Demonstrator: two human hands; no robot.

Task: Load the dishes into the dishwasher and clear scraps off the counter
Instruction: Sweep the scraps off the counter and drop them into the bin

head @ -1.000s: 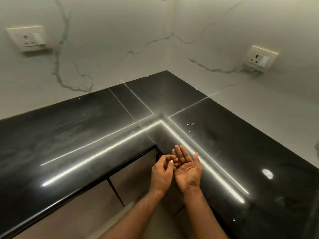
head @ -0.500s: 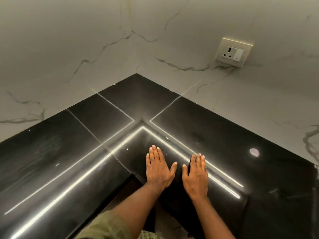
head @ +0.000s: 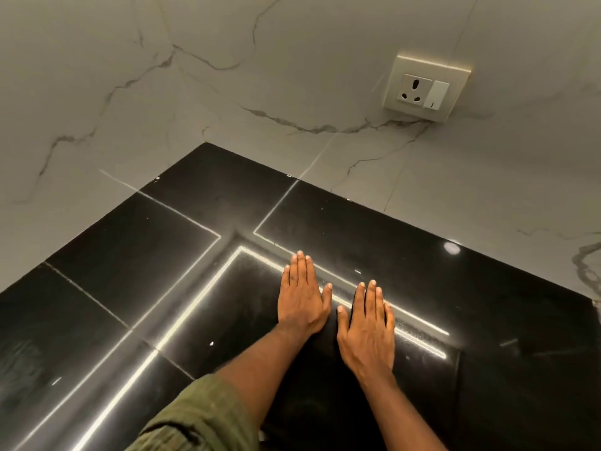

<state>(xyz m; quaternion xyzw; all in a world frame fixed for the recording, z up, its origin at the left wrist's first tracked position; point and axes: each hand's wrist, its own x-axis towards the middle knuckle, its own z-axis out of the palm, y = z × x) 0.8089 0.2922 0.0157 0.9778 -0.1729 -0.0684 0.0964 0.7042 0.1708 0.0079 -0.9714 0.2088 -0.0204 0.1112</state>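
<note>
A second ago the left hand (head: 302, 297) was loosely curled beside the right hand (head: 366, 327), which lay palm up off the desk (head: 325, 216) edge. Half a second ago both were already flat, palms down, on the desk, as now.

No text, label, brand or number can be read anywhere in the view; the wall socket plate (head: 426, 87) carries no legible lettering, only its three pin holes and a small dark mark low on the white rocker switch (head: 436, 95) beside them, too small to make out as any sign
</note>
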